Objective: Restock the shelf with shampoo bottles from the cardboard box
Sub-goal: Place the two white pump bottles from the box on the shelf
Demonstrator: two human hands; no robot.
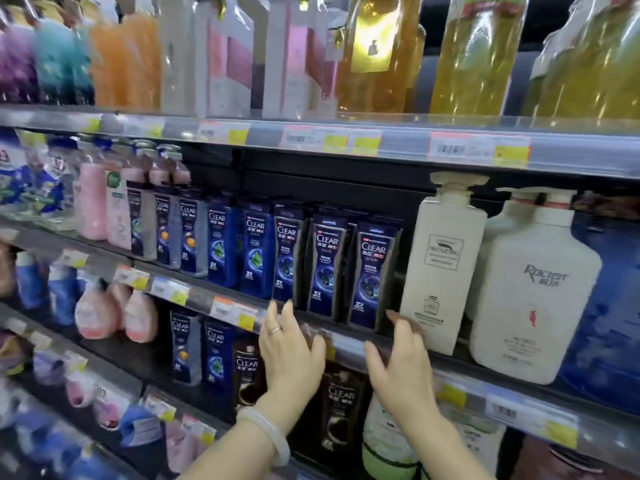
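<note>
Yellow price tags (510, 155) along shelf edges; amber bottles (474, 53) above.

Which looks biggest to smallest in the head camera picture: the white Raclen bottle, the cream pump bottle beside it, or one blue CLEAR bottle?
1. White Raclen bottle, though it is nearest the camera.
2. Cream pump bottle, a bit narrower.
3. Blue CLEAR bottle, clearly smallest.

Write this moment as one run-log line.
left hand: open, empty | right hand: open, empty | both before CLEAR bottles | cardboard box: unseen
</note>
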